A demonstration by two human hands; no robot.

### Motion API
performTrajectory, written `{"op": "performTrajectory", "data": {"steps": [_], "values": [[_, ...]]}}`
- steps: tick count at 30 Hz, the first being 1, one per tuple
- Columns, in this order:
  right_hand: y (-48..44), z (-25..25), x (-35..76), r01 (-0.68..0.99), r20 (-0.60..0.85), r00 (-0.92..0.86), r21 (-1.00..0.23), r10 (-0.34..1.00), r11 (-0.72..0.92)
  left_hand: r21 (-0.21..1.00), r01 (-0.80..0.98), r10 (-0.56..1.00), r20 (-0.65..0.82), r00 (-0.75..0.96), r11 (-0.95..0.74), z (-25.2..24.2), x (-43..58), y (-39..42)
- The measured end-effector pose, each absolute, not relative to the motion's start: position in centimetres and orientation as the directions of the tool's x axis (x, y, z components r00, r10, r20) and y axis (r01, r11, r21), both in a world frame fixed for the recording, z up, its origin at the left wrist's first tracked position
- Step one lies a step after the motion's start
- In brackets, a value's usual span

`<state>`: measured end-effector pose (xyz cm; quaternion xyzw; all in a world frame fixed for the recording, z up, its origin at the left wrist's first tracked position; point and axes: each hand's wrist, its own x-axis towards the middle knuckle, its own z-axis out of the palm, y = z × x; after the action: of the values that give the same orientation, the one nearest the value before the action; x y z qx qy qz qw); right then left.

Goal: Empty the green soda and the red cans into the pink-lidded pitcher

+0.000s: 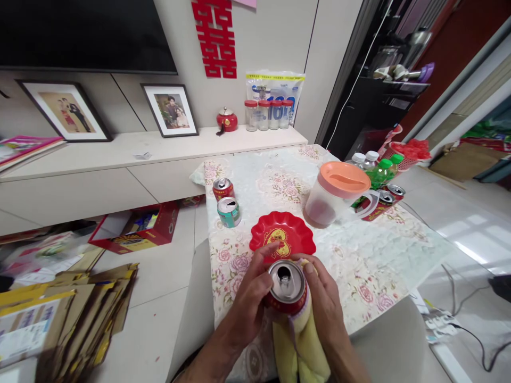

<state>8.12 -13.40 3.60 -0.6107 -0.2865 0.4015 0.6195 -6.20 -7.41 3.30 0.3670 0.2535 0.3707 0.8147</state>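
Observation:
An opened red drink can (286,287) is held upright between my hands at the near edge of the table. My left hand (255,290) grips its left side, thumb near the rim and index finger stretched past it. A pale yellow cloth (301,346) wraps the can's right side and hangs below it. My right hand (323,290) is closed on that cloth, pressing it to the can. Just behind the can lies a red scalloped plate (305,240) with a gold design. Its near part is hidden by the can and my fingers.
A teal can (229,212) and a red can (222,188) stand at the table's left edge. Right of the plate is a pitcher (335,194) with an orange lid. Behind it stand bottles (382,173) and more red cans (384,201). Flattened cardboard (88,298) lies on the floor left.

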Motion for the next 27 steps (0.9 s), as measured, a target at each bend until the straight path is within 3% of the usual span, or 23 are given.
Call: {"op": "performTrajectory", "data": {"steps": [6,9,12,15,18,21,27], "values": [[-14.8,1.9,5.2,-0.005,-0.001,0.685,-1.000,0.728,0.004,0.827,-0.439,0.890,-0.150,0.430,0.351,2.4,-5.5,-7.4],[-15.4,1.5,4.2,0.234,0.226,0.701,-0.969,0.676,0.081,0.893,-0.379,0.932,-0.107,0.347,0.243,2.3,-5.2,-7.8],[-15.6,2.0,4.4,0.489,0.470,0.638,-0.859,0.610,0.151,0.926,-0.305,0.920,-0.097,0.380,0.224,2.7,-5.2,-8.2],[-15.3,3.2,5.8,0.591,0.577,0.585,-0.785,0.570,0.188,0.941,-0.255,0.871,-0.073,0.486,0.221,3.3,-5.5,-8.3],[-14.9,4.3,7.5,0.516,0.513,0.583,-0.833,0.629,0.201,0.943,-0.289,0.814,0.035,0.580,0.165,3.8,-5.7,-8.1],[-14.5,4.7,8.4,0.303,0.321,0.613,-0.940,0.722,0.160,0.914,-0.379,0.783,0.126,0.609,0.147,4.0,-5.6,-8.0],[-13.7,3.8,7.7,0.109,0.126,0.639,-0.991,0.759,0.073,0.899,-0.419,0.837,0.128,0.532,0.129,3.9,-5.2,-8.4]]}}
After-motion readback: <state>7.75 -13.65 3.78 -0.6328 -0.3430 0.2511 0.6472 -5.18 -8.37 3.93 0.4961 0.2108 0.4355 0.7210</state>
